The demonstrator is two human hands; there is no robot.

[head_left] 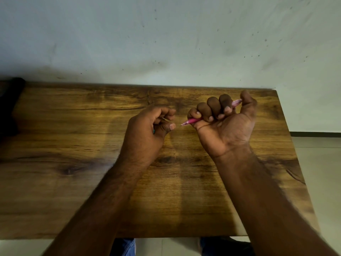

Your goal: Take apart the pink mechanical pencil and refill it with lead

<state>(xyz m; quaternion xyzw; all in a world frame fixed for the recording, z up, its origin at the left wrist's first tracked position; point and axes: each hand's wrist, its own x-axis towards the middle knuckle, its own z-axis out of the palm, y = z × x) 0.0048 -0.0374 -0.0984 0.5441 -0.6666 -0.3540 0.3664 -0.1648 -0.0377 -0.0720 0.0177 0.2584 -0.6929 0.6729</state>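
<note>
Two bare hands hovered over a wooden table (73,182), which filled the lower half of the head view and met a pale, speckled wall (166,34) at its far edge. Above the table's far right part, the right hand (224,124) was turned palm up, its fingers wrapped tightly round the pink mechanical pencil (191,121); the tip pointed left and the other end poked out by the thumb. Just left of that tip, near the table's middle, the left hand (147,130) was curled, and something small and teal (153,131) showed in its fold; what it was could not be told. A dark object (11,100) sat at the table's far left corner. Blue trousers (125,246) showed below the near edge.
</note>
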